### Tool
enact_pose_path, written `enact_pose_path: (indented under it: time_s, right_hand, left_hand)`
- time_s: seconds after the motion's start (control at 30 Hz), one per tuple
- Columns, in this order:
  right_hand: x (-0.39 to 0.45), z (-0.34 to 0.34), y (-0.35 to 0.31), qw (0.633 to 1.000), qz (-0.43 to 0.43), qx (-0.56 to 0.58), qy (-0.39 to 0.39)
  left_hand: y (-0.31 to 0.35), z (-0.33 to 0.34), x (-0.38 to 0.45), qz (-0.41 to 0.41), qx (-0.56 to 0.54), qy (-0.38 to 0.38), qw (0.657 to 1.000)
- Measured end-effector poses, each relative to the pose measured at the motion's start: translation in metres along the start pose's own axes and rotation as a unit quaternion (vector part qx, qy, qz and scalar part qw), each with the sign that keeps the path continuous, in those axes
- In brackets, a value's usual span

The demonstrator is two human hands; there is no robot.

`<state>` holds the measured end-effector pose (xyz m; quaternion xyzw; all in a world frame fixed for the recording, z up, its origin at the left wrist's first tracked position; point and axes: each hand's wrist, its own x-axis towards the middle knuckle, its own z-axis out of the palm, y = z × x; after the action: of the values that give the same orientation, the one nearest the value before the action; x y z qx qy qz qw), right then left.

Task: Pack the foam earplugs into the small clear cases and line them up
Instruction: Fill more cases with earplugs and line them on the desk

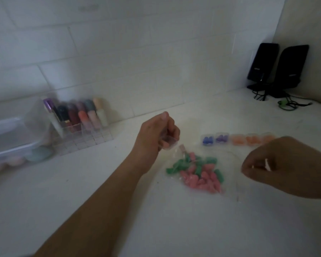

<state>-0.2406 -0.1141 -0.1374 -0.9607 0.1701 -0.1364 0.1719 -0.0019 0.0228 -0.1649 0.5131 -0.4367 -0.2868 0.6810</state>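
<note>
Left hand (157,133) around clear case (168,143) (blurred)

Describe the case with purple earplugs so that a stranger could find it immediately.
On the white counter, a row of small clear cases lies beyond the bag of green and pink earplugs. The purple-earplug case is second from the left, between a blue-filled case and orange ones.

A bag of earplugs (196,172) lies before the row of cases (235,139).
</note>
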Motion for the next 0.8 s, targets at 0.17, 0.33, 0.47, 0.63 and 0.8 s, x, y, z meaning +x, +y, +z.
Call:
enact_pose_path:
  time_s: [0.17, 0.33, 0.47, 0.63, 0.8]
  right_hand:
    - [0.0, 0.003, 0.0, 0.994, -0.047, 0.059, -0.073]
    - [0.002, 0.018, -0.006, 0.987, -0.095, 0.063, -0.116]
    - [0.002, 0.036, -0.01, 0.986, -0.103, -0.006, -0.127]
    - [0.009, 0.044, -0.016, 0.992, -0.113, -0.049, -0.035]
    - [0.012, 0.053, -0.025, 0.985, -0.144, -0.09, 0.04]
  left_hand:
    - [-0.014, -0.021, 0.005, -0.064, 0.144, 0.039, 0.987]
    - [-0.018, -0.023, 0.003, -0.109, 0.283, 0.005, 0.953]
    - [-0.02, -0.011, 0.003, -0.083, 0.406, 0.025, 0.91]
    - [-0.019, 0.003, 0.002, -0.082, 0.392, 0.029, 0.916]
    - [-0.014, 0.01, -0.002, -0.089, 0.322, 0.022, 0.942]
